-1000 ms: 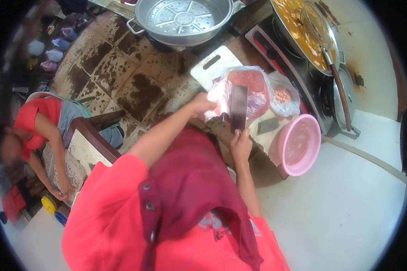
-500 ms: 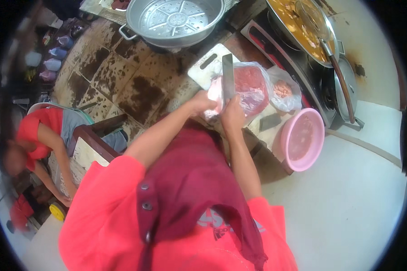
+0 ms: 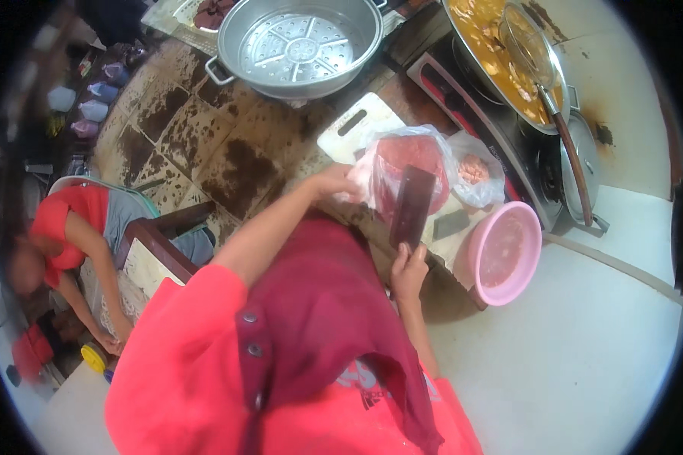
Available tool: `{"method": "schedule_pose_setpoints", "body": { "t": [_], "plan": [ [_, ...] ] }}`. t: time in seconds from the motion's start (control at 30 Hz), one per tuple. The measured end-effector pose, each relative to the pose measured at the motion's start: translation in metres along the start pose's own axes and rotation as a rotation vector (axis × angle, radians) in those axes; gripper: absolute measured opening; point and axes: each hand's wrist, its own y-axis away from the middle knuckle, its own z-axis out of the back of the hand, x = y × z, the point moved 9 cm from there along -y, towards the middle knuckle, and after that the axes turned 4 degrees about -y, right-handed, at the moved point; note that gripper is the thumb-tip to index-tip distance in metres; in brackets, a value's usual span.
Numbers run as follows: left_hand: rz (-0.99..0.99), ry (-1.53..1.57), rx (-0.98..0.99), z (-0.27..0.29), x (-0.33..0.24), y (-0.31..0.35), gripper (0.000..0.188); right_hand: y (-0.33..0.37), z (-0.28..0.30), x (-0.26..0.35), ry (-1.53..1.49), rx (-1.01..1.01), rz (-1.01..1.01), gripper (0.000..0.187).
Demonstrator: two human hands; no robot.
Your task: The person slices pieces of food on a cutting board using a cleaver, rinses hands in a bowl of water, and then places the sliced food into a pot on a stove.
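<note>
A cleaver (image 3: 413,206) with a broad dark blade is in my right hand (image 3: 409,270), its fingers closed round the handle. The blade points away from me and overlaps the near right side of a clear plastic bag holding red ground meat (image 3: 406,157). My left hand (image 3: 334,182) grips a pale pinkish-white piece of meat (image 3: 364,178) at the bag's left side; its fingertips are partly hidden. Behind the piece lies a white cutting board (image 3: 360,125) with a handle slot. A small bag of pinkish pieces (image 3: 474,170) sits right of the big bag.
A pink basin (image 3: 535,262) with cloudy liquid stands at right, near a dark flat block (image 3: 451,224). A pan of orange-brown stew (image 3: 489,45) with a strainer (image 3: 527,49) is on the stove. A steamer pot (image 3: 300,76) stands ahead. Another person (image 3: 80,235) sits at left.
The cleaver has come off the pale meat, back toward me and to the right, with its blade turned to its dark face. My left hand has shifted slightly left, still gripping the meat.
</note>
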Motion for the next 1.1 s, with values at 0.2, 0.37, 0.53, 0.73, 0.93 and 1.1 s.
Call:
{"method": "schedule_pose_setpoints", "body": {
  "t": [0.2,0.37,0.53,0.73,0.93,1.1],
  "plan": [
    [0.025,0.088,-0.188,-0.003,-0.031,-0.01,0.028,-0.014,-0.005,-0.002,-0.015,0.052,-0.03,0.022],
    [-0.017,-0.127,-0.333,0.018,-0.026,-0.006,0.046,-0.021,-0.021,0.014,0.035,0.135,-0.003,0.02],
    [-0.042,-0.129,-0.336,0.018,-0.022,-0.002,0.035,-0.035,-0.042,0.022,0.168,0.206,-0.01,0.021],
    [-0.134,-0.21,-0.331,0.009,-0.026,0.0,0.026,-0.069,-0.074,0.05,0.339,0.155,-0.099,0.02],
    [-0.103,-0.145,-0.343,0.017,-0.019,0.003,0.026,-0.083,-0.083,0.048,0.356,0.16,-0.143,0.019],
    [-0.087,-0.128,-0.371,0.033,-0.009,-0.002,0.024,-0.039,-0.071,0.031,0.414,0.191,-0.128,0.021]
  ]
}}
